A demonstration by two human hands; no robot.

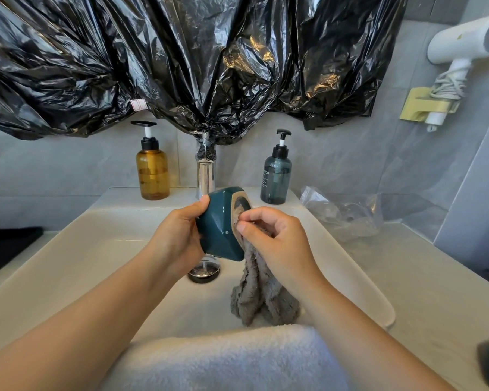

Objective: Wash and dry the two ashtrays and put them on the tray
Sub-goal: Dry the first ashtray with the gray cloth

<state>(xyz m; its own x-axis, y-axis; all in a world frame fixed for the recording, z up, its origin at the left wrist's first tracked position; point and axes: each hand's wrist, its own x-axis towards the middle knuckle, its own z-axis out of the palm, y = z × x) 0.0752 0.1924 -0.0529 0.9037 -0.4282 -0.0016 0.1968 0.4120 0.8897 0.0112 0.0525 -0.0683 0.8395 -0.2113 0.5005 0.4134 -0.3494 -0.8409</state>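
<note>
- Ashtray [219,230], teal and glazed, lies on its side above the sink [96,249]; the left hand [178,235] is curled round its body, thumb on top.
- Right hand [277,238] pinches a grey cloth [263,294] and presses it into the ashtray's open mouth, while the rest of the cloth hangs down into the sink.
- Likely risk: if the glaze is slick, a sideways push from the rubbing could slide the ashtray out of that one-handed hold, and it could chip on the hard sink near the drain [203,270].
- The trailing cloth may pick up water there and re-wet the piece.
</note>
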